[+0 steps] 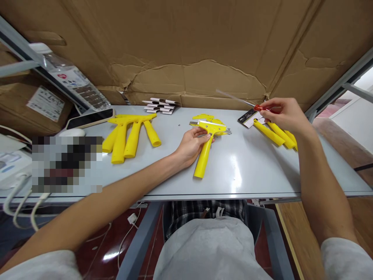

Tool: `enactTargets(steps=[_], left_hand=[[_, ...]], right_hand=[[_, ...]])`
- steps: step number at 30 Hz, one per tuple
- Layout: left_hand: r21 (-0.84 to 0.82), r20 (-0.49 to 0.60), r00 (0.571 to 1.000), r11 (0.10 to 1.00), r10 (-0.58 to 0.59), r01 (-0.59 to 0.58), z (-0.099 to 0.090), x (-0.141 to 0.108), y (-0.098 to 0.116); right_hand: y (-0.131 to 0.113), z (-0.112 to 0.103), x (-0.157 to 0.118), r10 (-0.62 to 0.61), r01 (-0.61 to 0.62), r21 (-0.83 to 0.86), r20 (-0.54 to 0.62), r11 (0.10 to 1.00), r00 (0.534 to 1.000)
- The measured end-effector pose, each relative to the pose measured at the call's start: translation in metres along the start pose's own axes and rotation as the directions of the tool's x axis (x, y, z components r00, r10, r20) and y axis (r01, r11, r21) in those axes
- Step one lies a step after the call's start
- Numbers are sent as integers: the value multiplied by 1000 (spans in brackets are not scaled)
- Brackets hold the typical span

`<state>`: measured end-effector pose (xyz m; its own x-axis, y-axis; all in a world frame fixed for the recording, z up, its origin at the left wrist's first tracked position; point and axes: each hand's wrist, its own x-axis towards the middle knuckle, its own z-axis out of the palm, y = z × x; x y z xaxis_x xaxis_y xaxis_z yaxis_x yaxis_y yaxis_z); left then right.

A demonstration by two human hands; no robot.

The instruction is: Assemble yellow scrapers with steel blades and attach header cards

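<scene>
My left hand (pixel 190 146) grips a yellow scraper (pixel 204 155) near its head, the handle pointing toward me. Just behind that head lie yellow plates (pixel 203 116) and small metal parts. My right hand (pixel 281 112), raised over the right side of the table, is closed on a screwdriver (pixel 258 107) by its red handle; the shaft points left. Below and beside that hand are yellow handles (pixel 269 133) and a black and white card (pixel 249 118). More yellow scraper handles (pixel 132 140) lie together on the left.
A grey table (pixel 175 182) runs across the view, with cardboard (pixel 189 39) behind it. Folded cards (pixel 161 105) stand at the back. Toward the left are a phone (pixel 90 118), a plastic bottle (pixel 71 77) and white cables (pixel 17 194). Metal frame bars flank both sides.
</scene>
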<state>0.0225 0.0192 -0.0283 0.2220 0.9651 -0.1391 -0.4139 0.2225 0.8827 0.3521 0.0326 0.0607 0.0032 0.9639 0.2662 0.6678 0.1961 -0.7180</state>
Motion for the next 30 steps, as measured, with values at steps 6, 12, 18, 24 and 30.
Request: enactTargets(steps=[6, 12, 18, 24, 30], left_hand=[[-1, -12, 1000, 1000, 2, -2, -1, 1, -1], [-5, 3, 1000, 1000, 2, -2, -2, 0, 0], [2, -2, 1000, 1000, 2, -2, -1, -1, 0], [40, -6, 1000, 999, -3, 4, 2, -3, 2], [40, -13, 1000, 999, -9, 9, 0, -2, 2]], right_hand=[[3, -3, 5, -86, 191, 362, -286, 912, 954], [7, -3, 16, -86, 281, 578, -340, 766, 936], [-3, 10, 10, -85, 223, 597, -251, 771, 964], [-8, 20, 5, -89, 195, 604, -201, 773, 976], [-5, 23, 8, -116, 236, 624, -226, 745, 967]])
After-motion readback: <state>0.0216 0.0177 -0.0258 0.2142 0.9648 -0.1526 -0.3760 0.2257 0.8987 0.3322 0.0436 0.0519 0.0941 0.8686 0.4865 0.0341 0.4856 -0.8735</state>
